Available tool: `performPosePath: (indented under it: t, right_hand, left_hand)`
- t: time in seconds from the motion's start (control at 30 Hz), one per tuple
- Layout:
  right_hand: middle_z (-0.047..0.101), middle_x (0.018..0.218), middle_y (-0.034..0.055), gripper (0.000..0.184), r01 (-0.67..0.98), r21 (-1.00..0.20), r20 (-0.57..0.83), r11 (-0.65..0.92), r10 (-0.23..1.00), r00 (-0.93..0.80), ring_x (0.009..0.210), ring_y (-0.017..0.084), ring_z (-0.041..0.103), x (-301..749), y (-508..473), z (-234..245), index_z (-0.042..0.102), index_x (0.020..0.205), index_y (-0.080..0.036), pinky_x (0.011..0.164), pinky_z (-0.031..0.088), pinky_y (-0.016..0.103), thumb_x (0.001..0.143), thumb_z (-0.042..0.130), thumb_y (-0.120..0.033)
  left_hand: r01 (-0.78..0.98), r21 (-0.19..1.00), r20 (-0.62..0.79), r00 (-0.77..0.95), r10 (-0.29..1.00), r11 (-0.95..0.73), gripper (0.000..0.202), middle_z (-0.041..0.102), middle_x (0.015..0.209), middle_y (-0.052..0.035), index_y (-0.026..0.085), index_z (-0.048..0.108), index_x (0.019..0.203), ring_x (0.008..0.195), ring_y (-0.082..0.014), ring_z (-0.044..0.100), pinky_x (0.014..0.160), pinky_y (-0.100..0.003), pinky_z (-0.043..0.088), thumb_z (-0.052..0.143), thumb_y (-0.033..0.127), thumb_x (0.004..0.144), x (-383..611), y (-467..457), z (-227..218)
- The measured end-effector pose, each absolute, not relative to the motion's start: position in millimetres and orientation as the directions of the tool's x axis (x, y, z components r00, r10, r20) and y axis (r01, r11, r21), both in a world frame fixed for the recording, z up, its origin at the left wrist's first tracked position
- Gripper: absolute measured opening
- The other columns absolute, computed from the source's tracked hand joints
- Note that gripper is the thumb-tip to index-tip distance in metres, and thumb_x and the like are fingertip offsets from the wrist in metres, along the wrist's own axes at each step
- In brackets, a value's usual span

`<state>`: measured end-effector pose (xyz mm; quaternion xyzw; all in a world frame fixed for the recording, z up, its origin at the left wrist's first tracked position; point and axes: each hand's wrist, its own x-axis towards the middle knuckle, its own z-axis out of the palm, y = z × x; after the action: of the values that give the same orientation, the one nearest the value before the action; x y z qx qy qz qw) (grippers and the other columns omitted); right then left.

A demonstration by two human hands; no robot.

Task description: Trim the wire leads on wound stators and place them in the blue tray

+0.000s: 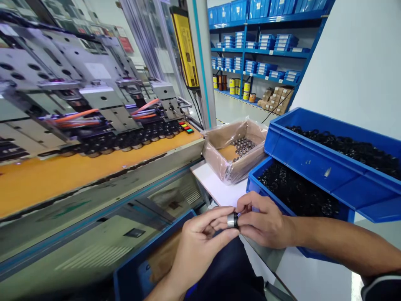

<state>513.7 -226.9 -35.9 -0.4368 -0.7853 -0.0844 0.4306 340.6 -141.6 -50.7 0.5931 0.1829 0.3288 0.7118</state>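
Note:
In front of my lap, my left hand pinches a short silver metal ring between thumb and fingers. A black ring-shaped part sits against the right side of the metal one, and the fingertips of my right hand are closed on it. The two parts touch; whether they are fitted into each other is hidden by my fingers. Close behind my right hand stands a lower blue bin of black rings, with an upper blue bin of similar black parts stacked over it.
A plastic-lined carton with rows of small metal parts stands on the white table. To the left runs a machine bench with round black parts along it. Below is another blue bin. Blue shelving stands behind.

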Motion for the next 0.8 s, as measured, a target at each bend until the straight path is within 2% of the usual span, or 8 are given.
performPosePath:
  t: [0.13, 0.27, 0.33, 0.4, 0.5, 0.63, 0.8]
  right_hand:
    - [0.061, 0.093, 0.0076, 0.004, 0.739, -0.223, 0.771, 0.636, 0.579, -0.265, 0.076, 0.011, 0.059, 512.5, -225.5, -33.3, 0.06, 0.091, -0.015, 0.066, 0.055, 0.021, 0.091, 0.059, -0.011]
    - [0.065, 0.097, 0.012, 0.017, 0.678, -0.32, 0.759, 0.662, 0.607, -0.235, 0.091, 0.016, 0.065, 513.7, -225.0, -28.0, 0.059, 0.106, -0.011, 0.079, 0.058, 0.027, 0.091, 0.064, -0.015]
    - [0.065, 0.099, 0.0133, 0.024, 0.68, -0.323, 0.75, 0.658, 0.616, -0.24, 0.092, 0.017, 0.065, 515.0, -225.1, -26.9, 0.059, 0.113, -0.01, 0.077, 0.059, 0.027, 0.091, 0.065, -0.017]
    - [0.065, 0.099, 0.0125, 0.023, 0.702, -0.275, 0.753, 0.657, 0.602, -0.268, 0.09, 0.016, 0.065, 516.0, -225.2, -27.1, 0.059, 0.115, -0.011, 0.073, 0.058, 0.026, 0.092, 0.064, -0.014]
    - [0.066, 0.098, 0.0118, 0.021, 0.724, -0.199, 0.758, 0.66, 0.572, -0.313, 0.086, 0.015, 0.064, 516.1, -225.2, -27.6, 0.058, 0.114, -0.011, 0.07, 0.057, 0.026, 0.094, 0.062, -0.016]
    - [0.066, 0.101, 0.0117, 0.024, 0.738, -0.189, 0.741, 0.648, 0.588, -0.326, 0.091, 0.016, 0.065, 515.3, -224.9, -26.8, 0.055, 0.119, -0.013, 0.074, 0.059, 0.027, 0.096, 0.06, -0.02]
    - [0.066, 0.103, 0.0125, 0.026, 0.738, -0.16, 0.746, 0.655, 0.57, -0.344, 0.093, 0.017, 0.066, 514.4, -224.4, -26.7, 0.055, 0.119, -0.012, 0.077, 0.06, 0.03, 0.095, 0.06, -0.018]
  left_hand:
    - [-0.262, 0.965, 0.171, 0.675, 0.717, 0.016, 0.037, 0.083, 0.082, -0.0014, 0.025, 0.081, 0.097, 0.073, -0.0159, 0.078, 0.071, -0.017, 0.061, 0.084, 0.006, 0.065, 338.7, -144.6, -52.6]
    - [-0.278, 0.959, 0.223, 0.633, 0.741, -0.051, 0.043, 0.082, 0.079, 0.0018, 0.029, 0.082, 0.095, 0.07, -0.0143, 0.078, 0.069, -0.015, 0.061, 0.084, 0.001, 0.062, 335.6, -144.1, -50.9]
    - [-0.287, 0.956, 0.237, 0.626, 0.743, -0.063, 0.045, 0.083, 0.082, 0.0025, 0.03, 0.082, 0.095, 0.071, -0.014, 0.078, 0.07, -0.014, 0.061, 0.083, 0.0, 0.062, 333.9, -143.5, -50.6]
    - [-0.301, 0.951, 0.248, 0.62, 0.745, -0.066, 0.046, 0.083, 0.087, 0.0026, 0.031, 0.081, 0.096, 0.072, -0.0139, 0.078, 0.072, -0.015, 0.061, 0.083, 0.0, 0.062, 332.2, -143.4, -51.1]
    - [-0.302, 0.953, 0.207, 0.631, 0.747, -0.009, 0.045, 0.083, 0.084, 0.0007, 0.028, 0.081, 0.096, 0.071, -0.0162, 0.078, 0.071, -0.018, 0.063, 0.084, 0.0, 0.061, 330.7, -143.7, -51.1]
    - [-0.309, 0.947, 0.141, 0.651, 0.746, 0.091, 0.041, 0.082, 0.08, -0.0025, 0.023, 0.081, 0.093, 0.07, -0.019, 0.079, 0.068, -0.021, 0.064, 0.084, -0.001, 0.059, 330.8, -144.6, -48.0]
    - [-0.337, 0.932, 0.141, 0.675, 0.724, 0.133, 0.043, 0.083, 0.084, -0.0023, 0.025, 0.081, 0.095, 0.073, -0.0165, 0.079, 0.071, -0.018, 0.062, 0.083, -0.003, 0.062, 331.2, -146.4, -47.5]
